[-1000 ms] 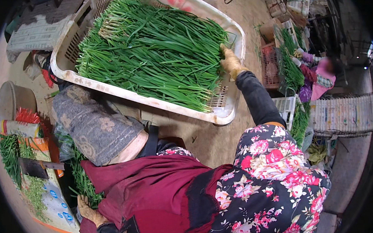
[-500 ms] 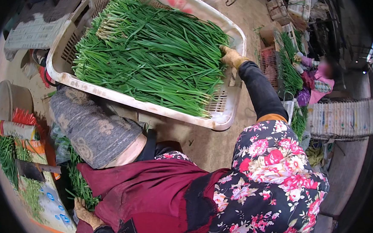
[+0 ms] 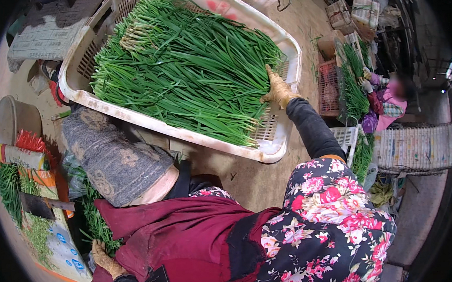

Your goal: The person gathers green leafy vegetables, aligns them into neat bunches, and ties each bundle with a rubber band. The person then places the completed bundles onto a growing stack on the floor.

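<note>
A large white plastic crate [image 3: 200, 138] holds layers of long green leafy stems [image 3: 190, 65] with pale ends. My right hand [image 3: 278, 88], in a tan glove, lies open against the stems at the crate's right end, fingers stretched upward and thumb spread to the left. My left hand [image 3: 105, 258], also gloved, is low on the left beside more greens [image 3: 95, 211], its fingers slightly bent and apart, resting at their edge. A dark flat blade [image 3: 36, 205] lies on a printed sack [image 3: 64, 244] just above that hand.
A bucket [image 3: 15, 117] stands left. A grey cloth [image 3: 118, 153] lies below the crate. At right, a co-worker [image 3: 389, 100] handles greens beside a red crate [image 3: 327, 88]. A slatted mat [image 3: 412, 147], stacked boxes [image 3: 364, 12] and a covered stool [image 3: 44, 38] surround the floor [image 3: 244, 186].
My right hand has moved down along the stems' ends, its fingers now straighter and the thumb spread. The crate sits slightly lower in view. My left hand stays beside the greens.
</note>
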Tool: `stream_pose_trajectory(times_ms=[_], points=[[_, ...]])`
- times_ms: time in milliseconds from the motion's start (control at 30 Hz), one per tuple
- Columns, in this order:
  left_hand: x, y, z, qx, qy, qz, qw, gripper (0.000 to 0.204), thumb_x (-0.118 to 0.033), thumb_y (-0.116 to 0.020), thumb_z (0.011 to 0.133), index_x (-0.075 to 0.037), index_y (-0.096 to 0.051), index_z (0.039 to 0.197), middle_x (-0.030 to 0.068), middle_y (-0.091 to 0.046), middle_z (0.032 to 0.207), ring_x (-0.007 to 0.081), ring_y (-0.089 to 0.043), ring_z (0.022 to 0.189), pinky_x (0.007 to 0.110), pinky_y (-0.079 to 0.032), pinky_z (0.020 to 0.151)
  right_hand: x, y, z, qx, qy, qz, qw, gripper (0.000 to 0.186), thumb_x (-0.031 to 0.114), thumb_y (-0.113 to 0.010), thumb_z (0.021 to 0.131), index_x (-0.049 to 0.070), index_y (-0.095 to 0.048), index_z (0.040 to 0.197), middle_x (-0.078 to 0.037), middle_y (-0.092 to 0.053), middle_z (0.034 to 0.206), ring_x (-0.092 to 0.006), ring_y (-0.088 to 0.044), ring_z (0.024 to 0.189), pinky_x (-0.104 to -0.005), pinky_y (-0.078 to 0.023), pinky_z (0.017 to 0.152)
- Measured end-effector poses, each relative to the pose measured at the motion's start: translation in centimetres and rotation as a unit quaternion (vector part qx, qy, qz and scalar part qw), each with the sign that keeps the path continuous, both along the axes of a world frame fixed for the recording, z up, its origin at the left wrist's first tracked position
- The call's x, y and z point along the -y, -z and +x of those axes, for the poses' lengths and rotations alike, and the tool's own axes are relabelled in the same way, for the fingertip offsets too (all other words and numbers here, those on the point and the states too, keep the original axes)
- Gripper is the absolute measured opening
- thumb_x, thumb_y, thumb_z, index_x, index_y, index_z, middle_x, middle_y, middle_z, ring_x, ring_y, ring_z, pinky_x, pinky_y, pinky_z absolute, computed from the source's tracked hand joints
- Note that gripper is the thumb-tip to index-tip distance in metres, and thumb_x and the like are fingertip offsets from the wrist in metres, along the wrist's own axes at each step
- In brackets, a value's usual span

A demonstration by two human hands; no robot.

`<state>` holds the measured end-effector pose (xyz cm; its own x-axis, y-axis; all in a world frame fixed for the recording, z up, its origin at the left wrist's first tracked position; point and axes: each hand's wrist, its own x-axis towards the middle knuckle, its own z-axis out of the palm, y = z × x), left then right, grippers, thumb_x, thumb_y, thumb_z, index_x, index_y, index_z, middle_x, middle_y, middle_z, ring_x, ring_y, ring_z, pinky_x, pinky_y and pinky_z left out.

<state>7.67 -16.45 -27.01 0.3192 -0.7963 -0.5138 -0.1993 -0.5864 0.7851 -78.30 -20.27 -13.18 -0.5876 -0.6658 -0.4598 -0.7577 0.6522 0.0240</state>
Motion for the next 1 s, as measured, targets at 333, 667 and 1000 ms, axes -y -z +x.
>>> stream_pose_trajectory(times_ms=[333, 667, 1000], points=[[-0.3, 0.7, 0.2, 0.006, 0.010, 0.000, 1.000, 0.038, -0.015, -0.043, 0.104, 0.006, -0.050, 0.134, 0.0191, -0.056, 0.132, 0.0279, -0.059, 0.113, 0.036, -0.049, 0.098, 2.0, -1.0, 0.1, -0.022, -0.004, 0.043, 0.999, 0.100, 0.027, -0.091, 0.061, 0.003, -0.041, 0.144, -0.019, -0.046, 0.145, -0.0368, -0.047, 0.131, -0.0395, -0.041, 0.109], [0.4, 0.1, -0.7, -0.005, 0.023, 0.011, 1.000, 0.039, -0.015, -0.043, 0.104, 0.007, -0.049, 0.136, 0.0193, -0.056, 0.131, 0.0266, -0.059, 0.114, 0.035, -0.048, 0.099, 3.3, -2.0, -4.5, 0.098, -0.020, 0.052, 0.994, 0.094, 0.031, -0.089, 0.061, -0.006, -0.046, 0.135, -0.022, -0.064, 0.120, -0.0288, -0.063, 0.111, -0.0352, -0.051, 0.093], [-0.1, 1.8, 0.3, -0.035, 0.023, 0.002, 0.999, 0.036, -0.016, -0.049, 0.103, 0.005, -0.054, 0.132, 0.0165, -0.058, 0.126, 0.0249, -0.060, 0.110, 0.033, -0.049, 0.097, 0.8, 0.2, -0.1, 0.153, 0.017, 0.009, 0.988, 0.119, 0.032, -0.092, 0.061, 0.000, -0.023, 0.152, -0.022, -0.056, 0.134, -0.0292, -0.054, 0.124, -0.0331, -0.042, 0.104]])
